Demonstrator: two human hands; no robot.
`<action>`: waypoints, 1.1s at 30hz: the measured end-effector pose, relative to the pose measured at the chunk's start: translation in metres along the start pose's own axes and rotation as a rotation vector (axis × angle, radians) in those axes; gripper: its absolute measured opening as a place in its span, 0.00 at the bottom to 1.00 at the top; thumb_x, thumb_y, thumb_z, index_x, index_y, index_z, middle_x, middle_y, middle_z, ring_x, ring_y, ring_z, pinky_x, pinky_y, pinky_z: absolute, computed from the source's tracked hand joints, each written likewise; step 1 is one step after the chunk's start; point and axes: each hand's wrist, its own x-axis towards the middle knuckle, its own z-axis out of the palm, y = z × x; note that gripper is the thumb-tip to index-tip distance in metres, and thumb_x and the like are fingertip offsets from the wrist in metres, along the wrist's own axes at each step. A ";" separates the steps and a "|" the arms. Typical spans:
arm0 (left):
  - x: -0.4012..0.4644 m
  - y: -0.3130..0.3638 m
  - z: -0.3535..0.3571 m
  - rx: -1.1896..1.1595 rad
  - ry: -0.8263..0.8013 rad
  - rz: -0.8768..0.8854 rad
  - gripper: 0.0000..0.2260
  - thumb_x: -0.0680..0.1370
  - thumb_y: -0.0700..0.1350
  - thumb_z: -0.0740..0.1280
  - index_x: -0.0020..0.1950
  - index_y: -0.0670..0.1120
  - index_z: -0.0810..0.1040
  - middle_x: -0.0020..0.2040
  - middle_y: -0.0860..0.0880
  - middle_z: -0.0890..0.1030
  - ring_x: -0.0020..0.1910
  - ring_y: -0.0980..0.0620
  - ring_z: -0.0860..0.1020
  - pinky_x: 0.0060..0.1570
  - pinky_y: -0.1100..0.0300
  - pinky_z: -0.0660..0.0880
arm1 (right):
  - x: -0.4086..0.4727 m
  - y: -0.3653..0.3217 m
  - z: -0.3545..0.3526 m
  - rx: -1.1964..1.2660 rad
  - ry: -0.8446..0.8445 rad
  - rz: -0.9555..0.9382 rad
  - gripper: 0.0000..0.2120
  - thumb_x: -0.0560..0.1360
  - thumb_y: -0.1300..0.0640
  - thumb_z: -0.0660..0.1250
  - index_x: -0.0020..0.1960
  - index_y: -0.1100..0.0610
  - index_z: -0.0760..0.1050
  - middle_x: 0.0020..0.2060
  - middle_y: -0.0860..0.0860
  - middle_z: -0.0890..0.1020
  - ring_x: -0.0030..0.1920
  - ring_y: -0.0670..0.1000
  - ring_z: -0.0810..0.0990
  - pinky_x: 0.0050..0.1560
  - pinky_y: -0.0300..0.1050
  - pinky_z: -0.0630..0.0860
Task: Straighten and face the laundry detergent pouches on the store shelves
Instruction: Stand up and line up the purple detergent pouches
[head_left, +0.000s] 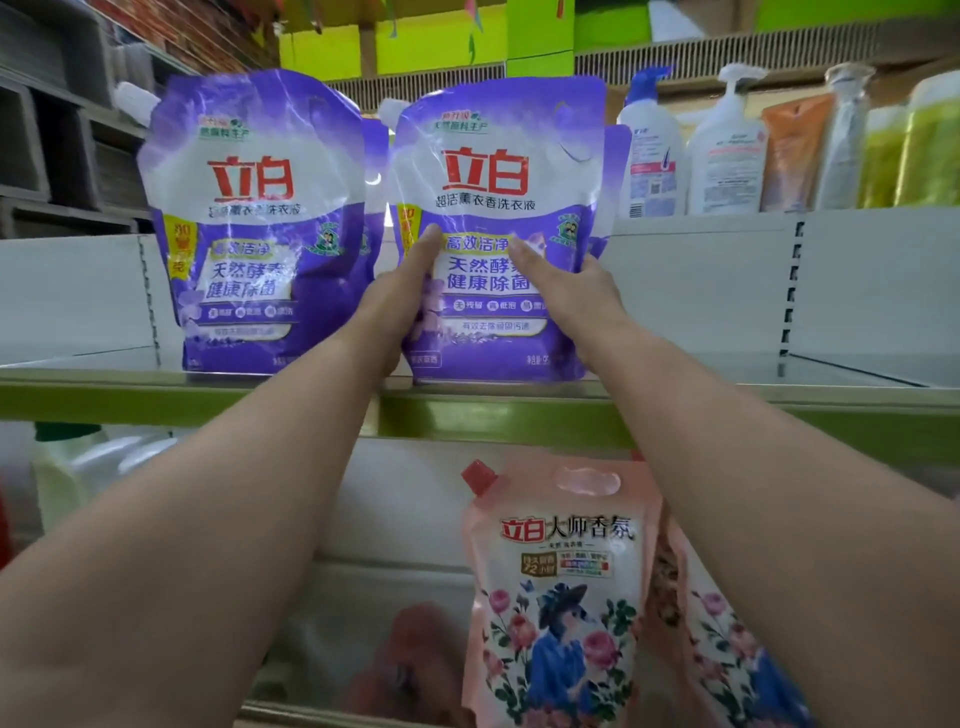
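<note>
Plainly both hands clasp purple pouch; fingers behind hidden; lower shelf blurred.

On the green shelf: two purple pouches in front. Below it: two pink pouches. Two white pump bottles above.

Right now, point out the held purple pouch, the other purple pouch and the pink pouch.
held purple pouch (488, 176), head view, red logo.
other purple pouch (249, 182), head view, red logo.
pink pouch (561, 597), head view, floral front.
</note>
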 end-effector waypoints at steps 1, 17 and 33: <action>0.002 -0.001 -0.002 -0.027 -0.040 -0.004 0.23 0.72 0.66 0.67 0.50 0.47 0.79 0.51 0.45 0.85 0.51 0.43 0.83 0.59 0.46 0.77 | 0.000 0.001 0.000 -0.003 0.000 0.004 0.41 0.61 0.37 0.75 0.68 0.54 0.70 0.59 0.52 0.80 0.56 0.55 0.80 0.58 0.55 0.76; 0.001 0.002 0.022 -0.048 -0.177 0.028 0.20 0.75 0.64 0.65 0.53 0.49 0.79 0.49 0.46 0.85 0.49 0.45 0.84 0.54 0.49 0.79 | -0.007 -0.004 -0.020 0.102 -0.003 0.051 0.15 0.70 0.50 0.74 0.52 0.56 0.77 0.40 0.51 0.85 0.35 0.50 0.85 0.37 0.46 0.82; 0.003 -0.001 0.022 -0.069 -0.216 0.035 0.18 0.76 0.64 0.63 0.50 0.50 0.79 0.45 0.48 0.86 0.42 0.48 0.85 0.47 0.54 0.80 | -0.005 -0.002 -0.019 0.112 0.022 0.027 0.20 0.68 0.49 0.75 0.55 0.56 0.76 0.43 0.51 0.85 0.37 0.51 0.85 0.40 0.48 0.82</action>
